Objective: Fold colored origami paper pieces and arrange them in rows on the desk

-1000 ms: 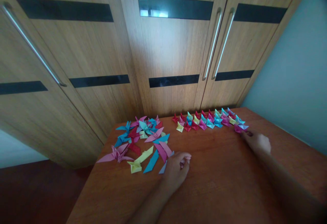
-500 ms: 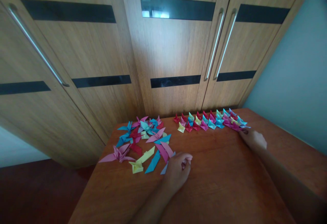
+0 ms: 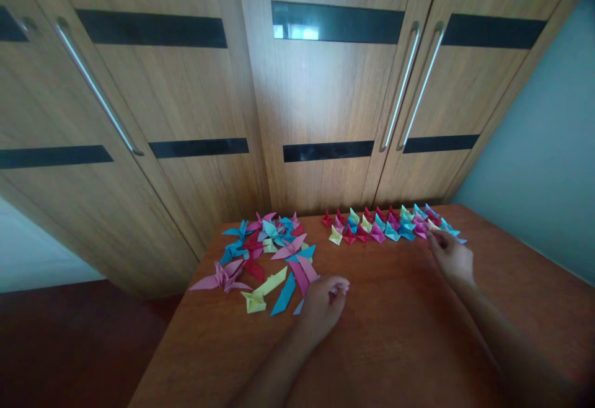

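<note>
My left hand (image 3: 323,301) hovers over the table just right of the loose folded papers, its fingers curled into a pinch. Whatever it may hold is hidden. My right hand (image 3: 452,258) is at the front right end of the rows of small origami boats (image 3: 378,232); thumb and fingers are pinched together against the pieces there, and I cannot make out what lies between them. The boats are red, pink, yellow and blue. Beside my left hand lie a magenta folded strip (image 3: 299,276), a blue strip (image 3: 283,295) and a yellow folded paper (image 3: 254,301).
A heap of origami cranes (image 3: 274,232) covers the back left of the wooden table (image 3: 372,340), with a large pink crane (image 3: 223,276) in front. Behind the table stands a wooden wardrobe (image 3: 320,98) with metal handles. A pale blue wall (image 3: 539,147) is on the right.
My right hand has shifted left along the front of the boats, away from their right end. My left hand stays pinched in nearly the same place. The view has turned slightly left.
</note>
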`<action>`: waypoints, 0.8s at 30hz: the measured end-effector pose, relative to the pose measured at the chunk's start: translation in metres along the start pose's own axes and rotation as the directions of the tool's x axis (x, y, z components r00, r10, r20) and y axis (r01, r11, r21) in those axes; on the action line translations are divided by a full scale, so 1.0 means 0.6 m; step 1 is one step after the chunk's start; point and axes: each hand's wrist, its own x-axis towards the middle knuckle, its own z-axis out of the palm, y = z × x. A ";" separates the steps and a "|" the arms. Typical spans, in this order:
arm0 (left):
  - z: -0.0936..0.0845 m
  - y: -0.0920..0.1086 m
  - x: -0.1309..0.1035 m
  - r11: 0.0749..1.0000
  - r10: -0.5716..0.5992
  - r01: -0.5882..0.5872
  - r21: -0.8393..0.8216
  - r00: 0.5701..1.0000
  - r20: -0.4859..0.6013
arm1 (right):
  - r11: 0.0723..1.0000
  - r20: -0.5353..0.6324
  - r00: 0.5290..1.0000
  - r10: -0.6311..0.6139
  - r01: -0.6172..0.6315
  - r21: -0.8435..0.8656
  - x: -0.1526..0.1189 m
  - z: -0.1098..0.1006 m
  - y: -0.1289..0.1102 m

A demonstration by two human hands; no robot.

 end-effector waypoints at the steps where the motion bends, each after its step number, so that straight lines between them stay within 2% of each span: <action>1: -0.005 -0.005 0.003 1.000 -0.011 0.011 0.005 1.000 -0.022 | 0.998 0.034 0.999 -0.032 0.030 0.056 -0.011 0.007 -0.025; 6: -0.040 -0.022 0.016 0.998 -0.038 0.046 0.052 0.988 -0.148 | 0.932 0.235 0.944 -0.232 0.147 0.330 -0.085 0.052 -0.154; 10: -0.064 -0.023 0.021 0.985 0.001 0.034 0.169 0.979 -0.205 | 0.900 0.403 0.858 -0.320 0.143 0.411 -0.138 0.078 -0.221; 12: -0.081 -0.025 0.025 0.966 0.031 0.029 0.256 0.973 -0.228 | 0.903 0.436 0.829 -0.350 0.174 0.394 -0.156 0.083 -0.233; 15: -0.120 -0.032 0.036 0.917 0.086 0.035 0.398 0.955 -0.283 | 0.897 0.438 0.813 -0.385 0.219 0.383 -0.167 0.083 -0.233; 19: -0.186 -0.044 0.058 0.817 0.124 0.100 0.568 0.932 -0.342 | 0.879 0.440 0.816 -0.375 0.163 0.447 -0.163 0.081 -0.230; 21: -0.211 -0.046 0.068 0.747 0.125 0.104 0.656 0.948 -0.292 | 0.870 0.428 0.827 -0.364 0.138 0.474 -0.160 0.080 -0.230; 24: -0.227 -0.047 0.079 0.620 0.084 0.070 0.782 0.984 -0.155 | 0.862 0.423 0.832 -0.358 0.122 0.492 -0.157 0.079 -0.232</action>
